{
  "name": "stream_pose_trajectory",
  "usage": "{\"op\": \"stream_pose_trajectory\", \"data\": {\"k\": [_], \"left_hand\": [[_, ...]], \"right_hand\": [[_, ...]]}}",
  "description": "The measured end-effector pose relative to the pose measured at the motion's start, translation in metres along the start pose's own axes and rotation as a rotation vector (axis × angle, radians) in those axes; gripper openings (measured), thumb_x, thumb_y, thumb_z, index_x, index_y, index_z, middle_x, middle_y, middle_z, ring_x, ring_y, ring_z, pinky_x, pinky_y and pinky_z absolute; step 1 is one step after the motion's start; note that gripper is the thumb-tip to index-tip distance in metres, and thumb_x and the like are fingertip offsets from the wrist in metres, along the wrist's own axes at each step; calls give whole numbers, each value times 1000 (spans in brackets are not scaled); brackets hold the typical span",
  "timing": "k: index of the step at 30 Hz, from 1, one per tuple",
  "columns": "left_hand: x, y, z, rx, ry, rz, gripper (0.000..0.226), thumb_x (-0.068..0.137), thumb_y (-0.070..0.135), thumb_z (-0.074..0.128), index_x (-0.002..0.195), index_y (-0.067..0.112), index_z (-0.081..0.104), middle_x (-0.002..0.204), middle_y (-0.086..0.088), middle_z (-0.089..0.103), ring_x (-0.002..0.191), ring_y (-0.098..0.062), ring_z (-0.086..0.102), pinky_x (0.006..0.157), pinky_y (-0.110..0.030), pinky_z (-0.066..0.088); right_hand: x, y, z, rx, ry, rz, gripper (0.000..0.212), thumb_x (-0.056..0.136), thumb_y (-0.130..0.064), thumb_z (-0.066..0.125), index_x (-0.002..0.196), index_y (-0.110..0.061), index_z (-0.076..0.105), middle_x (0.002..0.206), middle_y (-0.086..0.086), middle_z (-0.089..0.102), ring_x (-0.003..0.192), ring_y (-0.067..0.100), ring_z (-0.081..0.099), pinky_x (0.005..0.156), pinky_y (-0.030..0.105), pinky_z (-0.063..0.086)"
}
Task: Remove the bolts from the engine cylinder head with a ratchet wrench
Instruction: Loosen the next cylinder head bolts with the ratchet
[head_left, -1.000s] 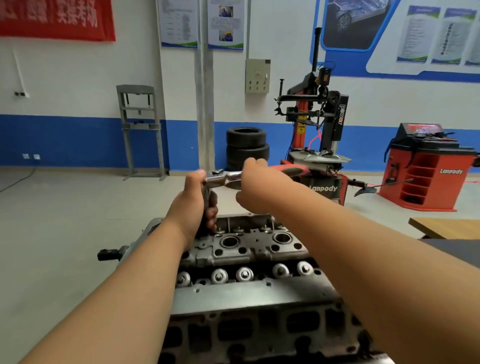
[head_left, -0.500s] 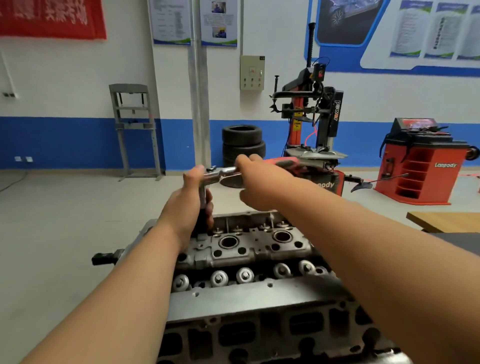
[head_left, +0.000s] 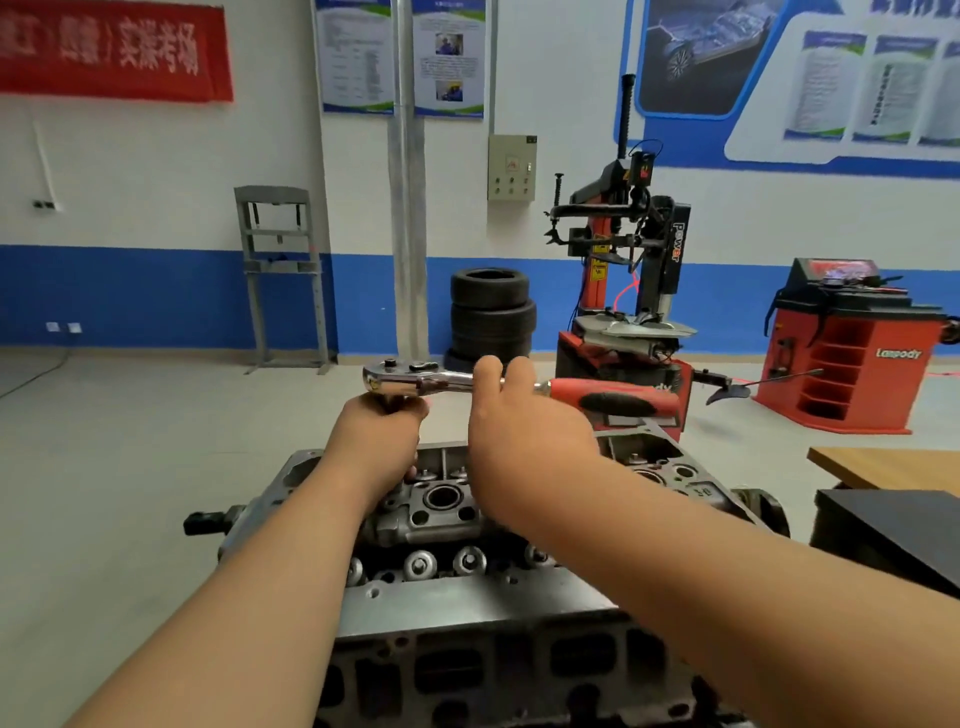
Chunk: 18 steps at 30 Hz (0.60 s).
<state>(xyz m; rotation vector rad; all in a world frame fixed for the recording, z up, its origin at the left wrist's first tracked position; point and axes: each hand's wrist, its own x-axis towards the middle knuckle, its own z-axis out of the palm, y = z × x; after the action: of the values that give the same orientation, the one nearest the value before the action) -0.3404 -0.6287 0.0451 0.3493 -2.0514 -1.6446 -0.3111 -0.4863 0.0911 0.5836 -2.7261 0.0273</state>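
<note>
A grey metal engine cylinder head (head_left: 467, 603) lies in front of me, with round valve caps and bolt holes along its top. Above its far left part stands the ratchet wrench (head_left: 410, 382). Its chrome head is on top and its red and black handle (head_left: 618, 400) points right. My left hand (head_left: 382, 436) grips the upright part under the wrench head, which my fingers hide. My right hand (head_left: 519, 421) holds the chrome shaft between the head and the handle, fingertips showing above it.
A wooden table corner (head_left: 883, 465) and a dark block (head_left: 893, 530) are at the right. Farther back stand a red tyre changer (head_left: 623, 291), a red wheel balancer (head_left: 852, 353), stacked tyres (head_left: 491, 312) and a grey press frame (head_left: 283, 275) on an open grey floor.
The wrench handle has swung a little to the right and more of its red grip shows. Both hands keep their hold, and my view has shifted slightly.
</note>
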Motion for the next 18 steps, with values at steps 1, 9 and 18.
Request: {"op": "stream_pose_trajectory", "data": {"k": [1,9,18], "left_hand": [[-1,0,-1,27,8,14,26,91,27,57,68,16,57,42,3,50,36,-13,48,51,-27,43],[-3,1,-5,21,-16,-12,27,88,31,63,70,11,62,45,-3,55,43,-16,52,53,-28,43],[10,-6,-6,-28,-5,-63,16,79,27,61,73,13,62,49,1,60,45,-20,60,53,-31,44]], "right_hand": [[-19,-4,-2,-24,-2,-70,89,83,-14,63,146,-8,1,136,22,14,92,34,56,40,29,24],[-2,9,-14,71,-24,-165,63,87,-26,59,138,-13,25,116,10,39,77,23,40,55,34,35],[126,-34,10,223,-146,-246,11,90,-12,48,99,-9,53,89,5,48,84,23,44,89,41,43]]}}
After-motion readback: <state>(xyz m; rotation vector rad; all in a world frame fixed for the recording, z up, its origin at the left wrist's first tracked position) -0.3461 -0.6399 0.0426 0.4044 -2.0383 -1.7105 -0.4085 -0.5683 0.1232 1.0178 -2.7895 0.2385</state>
